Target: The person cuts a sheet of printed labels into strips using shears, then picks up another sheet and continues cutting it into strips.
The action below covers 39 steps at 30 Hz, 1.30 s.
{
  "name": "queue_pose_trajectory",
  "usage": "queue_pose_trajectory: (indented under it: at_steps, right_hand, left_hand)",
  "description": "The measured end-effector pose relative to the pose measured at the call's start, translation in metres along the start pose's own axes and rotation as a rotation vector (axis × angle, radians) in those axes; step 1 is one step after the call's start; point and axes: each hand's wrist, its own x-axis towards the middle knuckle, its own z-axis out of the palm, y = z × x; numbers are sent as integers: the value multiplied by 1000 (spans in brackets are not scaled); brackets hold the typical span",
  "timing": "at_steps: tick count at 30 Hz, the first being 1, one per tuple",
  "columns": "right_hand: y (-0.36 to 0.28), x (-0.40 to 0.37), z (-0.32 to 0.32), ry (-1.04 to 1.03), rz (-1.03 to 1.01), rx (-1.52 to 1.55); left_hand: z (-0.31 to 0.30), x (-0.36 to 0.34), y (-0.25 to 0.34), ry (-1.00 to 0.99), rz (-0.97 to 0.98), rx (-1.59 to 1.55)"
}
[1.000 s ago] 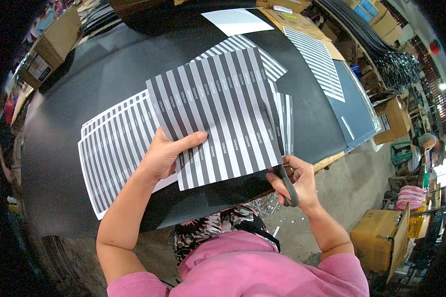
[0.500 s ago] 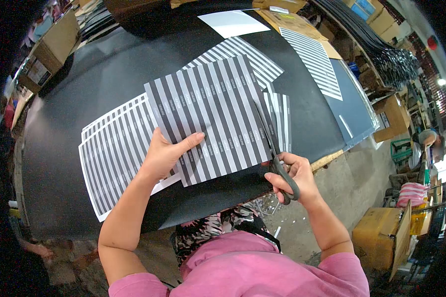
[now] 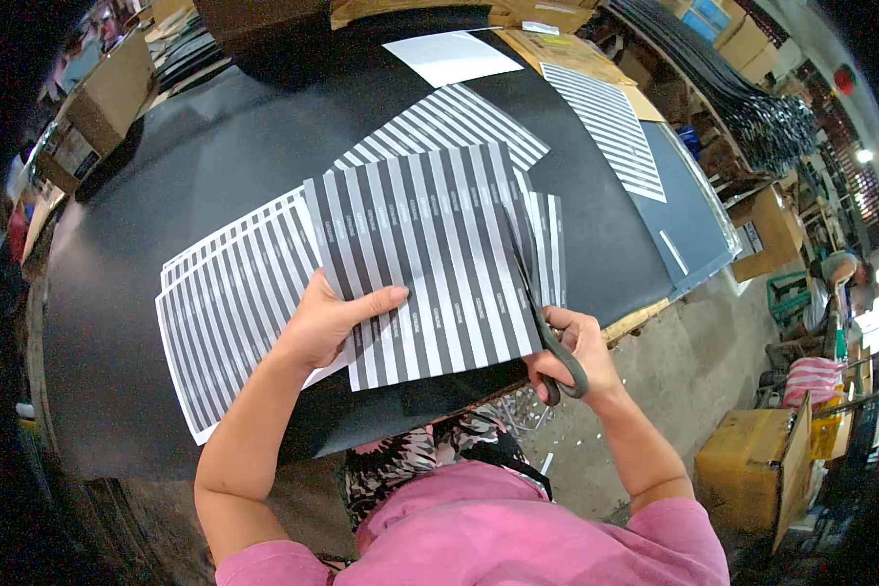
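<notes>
A sheet printed with black and silver-grey stripes [image 3: 439,264] is held up over the dark table by my left hand [image 3: 327,317]. The thumb lies on its face and the other fingers are behind it. My right hand [image 3: 581,361] grips black-handled scissors [image 3: 557,356], whose blades run up along the sheet's right edge. Beyond the blades lie narrow cut strips [image 3: 550,244]. To the left, under my left forearm, rests a stack of similar striped sheets [image 3: 230,303]. Another striped sheet [image 3: 459,127] lies behind the held one.
A blank white sheet [image 3: 449,59] and a striped sheet [image 3: 610,122] lie at the table's far side. Cardboard boxes [image 3: 103,98] stand at the back left. On the floor to the right is an open carton [image 3: 752,459]. Another person [image 3: 840,273] is at far right.
The held sheet has come down a little toward me and tilted. The scissors' handles have drawn closer together, and my right hand has shifted slightly down.
</notes>
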Motion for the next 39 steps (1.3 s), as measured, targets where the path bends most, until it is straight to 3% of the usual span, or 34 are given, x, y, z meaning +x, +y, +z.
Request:
queue_pose_trajectory:
  at_steps: [12,39]
  right_hand:
    - [5,5,6,105,-212,96]
    - [-1,7,8,171,-198,-42]
  left_hand:
    - [17,-15,7,-62,-65,-106]
    - [9,-9,3,-75,-19,-88]
